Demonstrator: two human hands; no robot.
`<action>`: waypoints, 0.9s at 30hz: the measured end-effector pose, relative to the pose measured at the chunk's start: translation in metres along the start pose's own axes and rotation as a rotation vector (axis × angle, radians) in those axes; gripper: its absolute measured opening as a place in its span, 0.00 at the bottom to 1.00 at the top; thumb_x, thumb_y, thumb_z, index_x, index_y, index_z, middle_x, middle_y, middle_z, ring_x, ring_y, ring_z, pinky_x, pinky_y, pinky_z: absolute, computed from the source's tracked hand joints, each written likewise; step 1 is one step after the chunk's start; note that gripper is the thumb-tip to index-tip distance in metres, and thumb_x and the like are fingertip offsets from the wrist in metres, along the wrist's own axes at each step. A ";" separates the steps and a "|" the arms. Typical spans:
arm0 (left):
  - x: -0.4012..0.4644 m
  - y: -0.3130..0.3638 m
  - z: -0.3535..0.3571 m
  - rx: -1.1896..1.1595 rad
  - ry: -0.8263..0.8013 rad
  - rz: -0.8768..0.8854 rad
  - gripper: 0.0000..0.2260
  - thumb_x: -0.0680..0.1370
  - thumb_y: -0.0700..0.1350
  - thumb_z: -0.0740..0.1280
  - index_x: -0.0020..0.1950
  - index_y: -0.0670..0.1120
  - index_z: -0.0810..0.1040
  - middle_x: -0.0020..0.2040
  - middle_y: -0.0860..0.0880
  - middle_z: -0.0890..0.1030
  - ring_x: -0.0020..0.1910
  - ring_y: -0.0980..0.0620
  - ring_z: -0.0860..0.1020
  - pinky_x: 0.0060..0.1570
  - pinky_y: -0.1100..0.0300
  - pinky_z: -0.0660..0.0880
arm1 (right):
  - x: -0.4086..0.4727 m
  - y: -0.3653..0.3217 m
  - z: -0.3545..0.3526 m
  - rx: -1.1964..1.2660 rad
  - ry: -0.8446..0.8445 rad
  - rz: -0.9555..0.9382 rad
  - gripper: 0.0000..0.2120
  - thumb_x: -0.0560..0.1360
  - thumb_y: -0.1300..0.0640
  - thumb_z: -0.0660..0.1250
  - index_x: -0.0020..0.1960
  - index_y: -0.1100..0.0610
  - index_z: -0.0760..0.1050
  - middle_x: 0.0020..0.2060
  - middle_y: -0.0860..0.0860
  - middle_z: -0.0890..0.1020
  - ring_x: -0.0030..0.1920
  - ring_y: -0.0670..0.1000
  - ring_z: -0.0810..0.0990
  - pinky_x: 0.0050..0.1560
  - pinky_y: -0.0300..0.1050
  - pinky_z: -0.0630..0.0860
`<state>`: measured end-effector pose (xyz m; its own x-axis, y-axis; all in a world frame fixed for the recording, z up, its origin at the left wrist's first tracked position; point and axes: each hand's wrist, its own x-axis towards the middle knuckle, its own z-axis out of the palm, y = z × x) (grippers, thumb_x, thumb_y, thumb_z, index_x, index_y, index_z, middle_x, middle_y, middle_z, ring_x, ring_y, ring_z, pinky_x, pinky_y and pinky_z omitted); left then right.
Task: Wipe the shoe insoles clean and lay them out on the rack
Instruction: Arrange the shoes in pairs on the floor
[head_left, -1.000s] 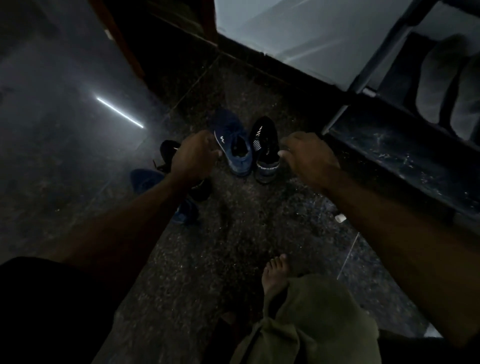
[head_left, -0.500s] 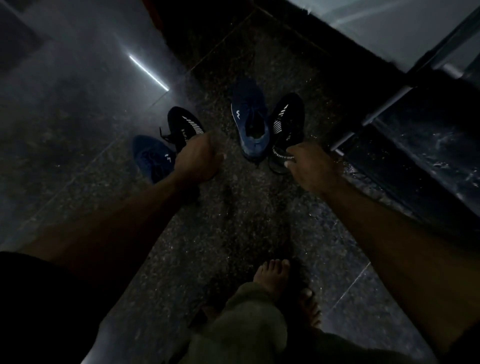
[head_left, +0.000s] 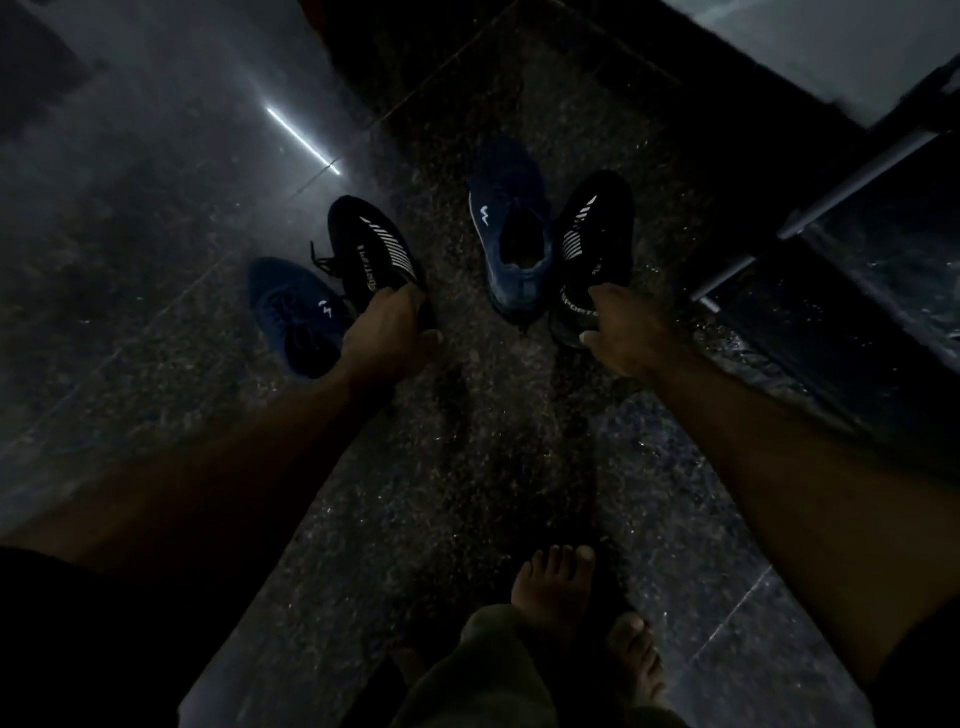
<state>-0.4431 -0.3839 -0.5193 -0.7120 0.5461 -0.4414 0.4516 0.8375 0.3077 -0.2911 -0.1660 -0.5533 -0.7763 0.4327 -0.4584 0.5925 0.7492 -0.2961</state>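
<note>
Two black shoes gripped: left hand (head_left: 387, 332) holds one (head_left: 371, 249); right hand (head_left: 621, 332) the other (head_left: 592, 244).

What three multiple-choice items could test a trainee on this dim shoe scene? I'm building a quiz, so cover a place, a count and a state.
1. Where does the blue shoe with the open mouth lie?
A. On the rack
B. On the floor, beside the right black striped shoe
C. Under a bare foot

2. How many shoes are in view?
A. Two
B. Three
C. Four

3. What is the left hand doing?
A. Gripping the heel end of the left black striped shoe
B. Resting flat on the floor
C. Holding a cloth

Key: 1 B, the two lie side by side on the speckled floor; 2 C, two blue and two black, counting the other blue shoe; 3 A, its fingers curl round the shoe's rear edge.
</note>
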 end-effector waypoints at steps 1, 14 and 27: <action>0.005 -0.002 0.002 0.012 -0.010 -0.004 0.21 0.78 0.50 0.68 0.67 0.44 0.70 0.65 0.41 0.71 0.62 0.42 0.72 0.56 0.51 0.70 | 0.004 0.002 0.003 -0.013 -0.013 -0.002 0.28 0.78 0.56 0.66 0.73 0.65 0.61 0.71 0.62 0.66 0.71 0.61 0.65 0.71 0.52 0.63; 0.039 -0.018 0.052 0.026 -0.143 -0.029 0.26 0.76 0.48 0.70 0.69 0.39 0.65 0.67 0.37 0.70 0.65 0.38 0.70 0.61 0.48 0.70 | 0.016 0.014 0.053 -0.222 0.083 0.159 0.17 0.77 0.55 0.66 0.63 0.60 0.71 0.63 0.58 0.72 0.63 0.63 0.70 0.62 0.52 0.69; 0.040 -0.026 0.061 0.070 0.146 -0.027 0.24 0.77 0.44 0.69 0.67 0.42 0.62 0.66 0.38 0.63 0.54 0.34 0.75 0.41 0.47 0.71 | 0.008 0.030 0.069 -0.110 0.075 0.104 0.09 0.79 0.60 0.60 0.57 0.61 0.73 0.55 0.62 0.77 0.54 0.64 0.77 0.51 0.52 0.74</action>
<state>-0.4507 -0.3829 -0.5962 -0.7926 0.5189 -0.3203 0.4639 0.8540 0.2356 -0.2646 -0.1750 -0.6231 -0.7285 0.5436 -0.4170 0.6464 0.7470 -0.1554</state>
